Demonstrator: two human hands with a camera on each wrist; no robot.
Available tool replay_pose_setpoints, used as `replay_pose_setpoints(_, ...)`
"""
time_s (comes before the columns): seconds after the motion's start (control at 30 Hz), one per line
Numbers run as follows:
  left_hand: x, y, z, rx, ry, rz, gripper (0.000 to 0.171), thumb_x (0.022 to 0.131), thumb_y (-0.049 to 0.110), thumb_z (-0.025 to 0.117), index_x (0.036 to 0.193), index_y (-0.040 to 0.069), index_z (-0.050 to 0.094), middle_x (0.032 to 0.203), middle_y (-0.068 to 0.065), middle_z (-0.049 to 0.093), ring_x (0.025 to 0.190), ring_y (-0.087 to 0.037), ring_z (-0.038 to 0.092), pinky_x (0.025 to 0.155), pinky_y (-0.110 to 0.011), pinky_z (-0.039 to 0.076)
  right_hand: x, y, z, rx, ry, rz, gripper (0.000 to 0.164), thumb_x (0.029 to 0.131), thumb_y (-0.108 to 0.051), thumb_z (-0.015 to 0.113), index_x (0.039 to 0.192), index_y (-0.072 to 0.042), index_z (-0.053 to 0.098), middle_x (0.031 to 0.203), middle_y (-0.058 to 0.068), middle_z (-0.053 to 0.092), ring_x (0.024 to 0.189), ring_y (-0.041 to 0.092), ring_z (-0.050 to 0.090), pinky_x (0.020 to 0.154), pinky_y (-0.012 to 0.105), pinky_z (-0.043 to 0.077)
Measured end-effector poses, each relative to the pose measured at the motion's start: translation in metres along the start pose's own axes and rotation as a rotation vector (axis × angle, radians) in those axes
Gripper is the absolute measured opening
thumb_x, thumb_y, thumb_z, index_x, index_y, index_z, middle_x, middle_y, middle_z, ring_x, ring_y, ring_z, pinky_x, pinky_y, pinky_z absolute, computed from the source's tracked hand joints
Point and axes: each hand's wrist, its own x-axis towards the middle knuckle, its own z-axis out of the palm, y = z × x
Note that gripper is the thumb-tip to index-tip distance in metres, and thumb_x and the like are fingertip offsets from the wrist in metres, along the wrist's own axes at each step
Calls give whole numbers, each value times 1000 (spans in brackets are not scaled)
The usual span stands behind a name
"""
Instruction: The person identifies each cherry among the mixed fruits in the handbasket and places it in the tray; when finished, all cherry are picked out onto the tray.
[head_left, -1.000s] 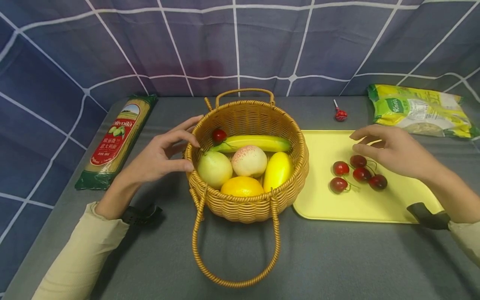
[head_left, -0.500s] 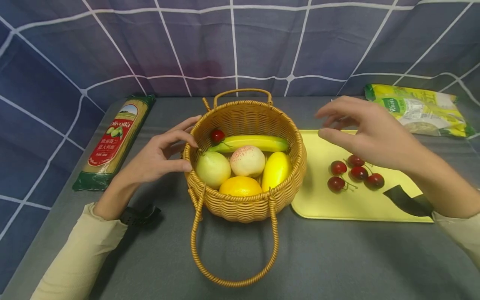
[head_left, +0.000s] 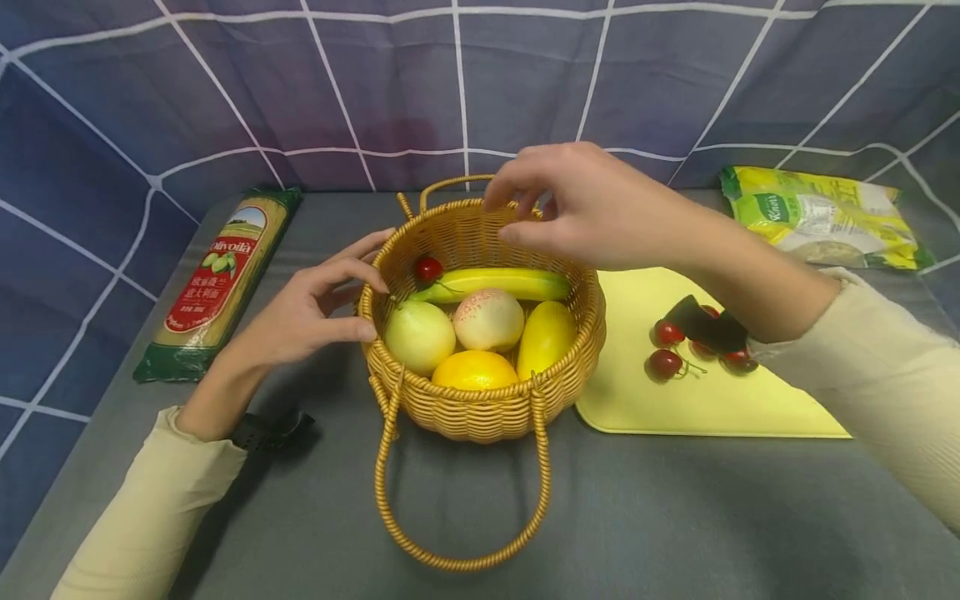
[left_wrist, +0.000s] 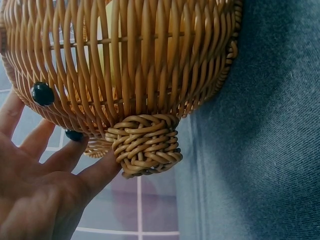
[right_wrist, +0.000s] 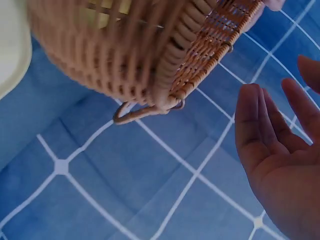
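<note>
A wicker basket (head_left: 480, 418) stands mid-table, holding a pear (head_left: 420, 337), a peach (head_left: 489, 321), a lemon (head_left: 475, 372), a yellow mango-shaped fruit (head_left: 547, 340), a banana (head_left: 517, 284) and a red cherry (head_left: 428, 269). My left hand (head_left: 318, 308) touches the basket's left rim and side with thumb and fingers spread; the left wrist view shows the fingers (left_wrist: 67, 155) against the weave. Over the far right part of the basket hovers my right hand (head_left: 592, 208), its fingers loosely bent. Nothing lies in it in the right wrist view, where its fingers (right_wrist: 250, 120) are apart from the basket.
Right of the basket lies a yellow tray (head_left: 720, 417) with several cherries (head_left: 665, 364), partly covered by my right wrist strap. A spaghetti pack (head_left: 221, 279) lies at left, a green-yellow Knorr bag (head_left: 825, 221) at back right. The front basket handle (head_left: 457, 564) is folded down.
My right hand has moved left from above the tray to over the basket, with its arm now hiding the lollipop. The left hand has stayed at the basket rim.
</note>
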Motion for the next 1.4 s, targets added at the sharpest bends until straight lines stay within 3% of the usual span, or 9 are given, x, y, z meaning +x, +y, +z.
replay_pose_setpoints(0.17, 0, 0, 0, -1, 2, -6, 29, 84, -2, 75, 110, 1, 62, 160, -8, 28, 146, -27, 25, 114, -50, 27, 31, -5, 9, 0, -195, 56, 32, 93, -16, 66, 123, -6, 64, 114, 5, 67, 96, 18, 63, 86, 36, 49)
replay_pose_setpoints(0.33, 0, 0, 0, -9, -4, -5, 29, 85, 0, 76, 110, 1, 62, 160, -8, 28, 146, -27, 23, 113, -57, 24, 54, -7, 18, 12, -378, 48, 39, 93, -19, 65, 130, -8, 60, 103, 6, 67, 91, 20, 59, 82, 36, 47)
replay_pose_setpoints(0.6, -1, 1, 0, -3, -6, -17, 29, 85, 0, 75, 110, 2, 62, 160, -7, 27, 146, -26, 23, 112, -62, 22, 80, -10, 25, 66, -690, 29, 46, 98, -21, 60, 140, -4, 50, 123, 10, 65, 110, 18, 57, 100, 34, 42)
replay_pose_setpoints(0.77, 0, 1, 0, 2, -4, -16, 29, 85, 0, 75, 110, 2, 62, 160, -7, 28, 146, -26, 23, 111, -63, 22, 89, -9, 28, 69, -763, 28, 51, 100, -23, 58, 144, -2, 45, 133, 12, 59, 118, 19, 53, 106, 34, 37)
replay_pose_setpoints(0.93, 0, 1, 0, 2, -3, -14, 29, 85, 0, 76, 110, 2, 62, 160, -7, 28, 146, -26, 24, 111, -62, 22, 96, -4, 35, 164, -863, 181, 58, 99, -18, 57, 151, -6, 34, 149, 10, 42, 129, 21, 43, 102, 40, 45)
replay_pose_setpoints(1.07, 0, 1, 0, 16, -4, -25, 29, 84, 0, 75, 110, 2, 61, 160, -6, 28, 146, -26, 23, 111, -64, 21, 99, 1, 40, 231, -874, 260, 62, 99, -12, 57, 154, -11, 30, 155, 8, 34, 136, 21, 37, 100, 44, 47)
replay_pose_setpoints(1.4, 0, 1, -1, 27, -11, -27, 30, 85, 0, 76, 110, 1, 61, 160, -6, 28, 146, -25, 23, 111, -62, 23, 106, 14, 52, 198, -879, 208, 71, 91, -7, 60, 155, -13, 29, 149, 6, 37, 119, 21, 42, 94, 35, 46)
